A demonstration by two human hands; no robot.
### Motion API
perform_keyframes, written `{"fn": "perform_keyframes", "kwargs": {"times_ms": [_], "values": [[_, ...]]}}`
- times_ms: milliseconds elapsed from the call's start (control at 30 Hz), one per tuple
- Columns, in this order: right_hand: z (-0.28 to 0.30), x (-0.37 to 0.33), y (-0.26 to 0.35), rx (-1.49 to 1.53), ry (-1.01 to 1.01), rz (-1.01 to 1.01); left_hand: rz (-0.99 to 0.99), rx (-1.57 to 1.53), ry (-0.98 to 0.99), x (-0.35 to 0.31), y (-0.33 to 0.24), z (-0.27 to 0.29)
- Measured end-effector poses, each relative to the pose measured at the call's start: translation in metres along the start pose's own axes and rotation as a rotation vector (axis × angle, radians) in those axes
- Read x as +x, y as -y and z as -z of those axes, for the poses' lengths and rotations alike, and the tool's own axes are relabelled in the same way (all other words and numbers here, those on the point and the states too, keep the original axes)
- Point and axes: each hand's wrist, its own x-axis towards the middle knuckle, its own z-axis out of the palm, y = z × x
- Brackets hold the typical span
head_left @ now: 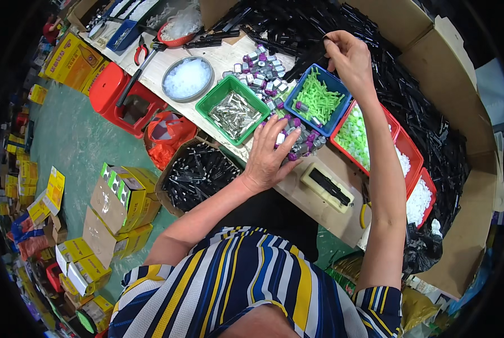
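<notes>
My left hand lies with its fingers spread over small silver-and-purple pieces, touching them. Beyond the blue bin my right hand is closed in a pinch at the edge of a heap of long black plastic parts. A dark bit shows at its fingertips, too small to make out against the heap. Between the hands stands the blue bin of light-green strips. A green bin of shiny metal pieces is left of my left hand. Nearer me, a cream block holds a black part.
Red bins with green and white pieces line the right side. A round metal dish of whitish pieces, red-handled pliers and a hammer-like tool lie left. Cardboard walls enclose the heap. A red stool stands beside the table.
</notes>
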Motion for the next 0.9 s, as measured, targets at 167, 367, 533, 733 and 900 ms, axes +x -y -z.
{"fn": "perform_keyframes", "kwargs": {"times_ms": [167,367,533,733,900], "values": [[0.001,0.041,-0.036,-0.047,-0.031,-0.107,0.057,0.083,0.124,0.007,-0.005,-0.004],[-0.006,0.047,-0.071,-0.437,-0.073,0.023,0.084,0.103,0.178,0.014,-0.007,0.0],[-0.013,0.007,-0.052,-0.335,0.133,0.129,0.057,0.098,0.138,0.014,-0.011,0.033],[-0.044,-0.015,-0.034,-0.284,0.423,0.311,0.124,0.249,-0.105,0.003,0.026,0.088],[-0.094,-0.012,-0.028,-0.401,0.703,0.406,0.459,0.207,-0.242,-0.016,0.056,0.121]]}}
